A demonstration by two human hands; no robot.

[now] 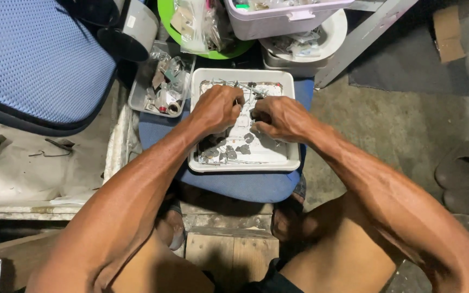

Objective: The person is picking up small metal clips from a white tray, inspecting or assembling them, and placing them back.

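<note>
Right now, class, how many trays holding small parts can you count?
2: a white tray on the blue stool under both hands, and a grey tray to its upper left. Others may be hidden beneath the clutter.

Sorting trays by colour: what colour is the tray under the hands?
White, a square tray; seen in the head view.

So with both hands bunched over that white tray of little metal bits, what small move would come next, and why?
Probably pressing the pieces together: the left hand and right hand meet, fists closed, above the white tray, where loose metal parts lie. What they pinch is hidden.
</note>
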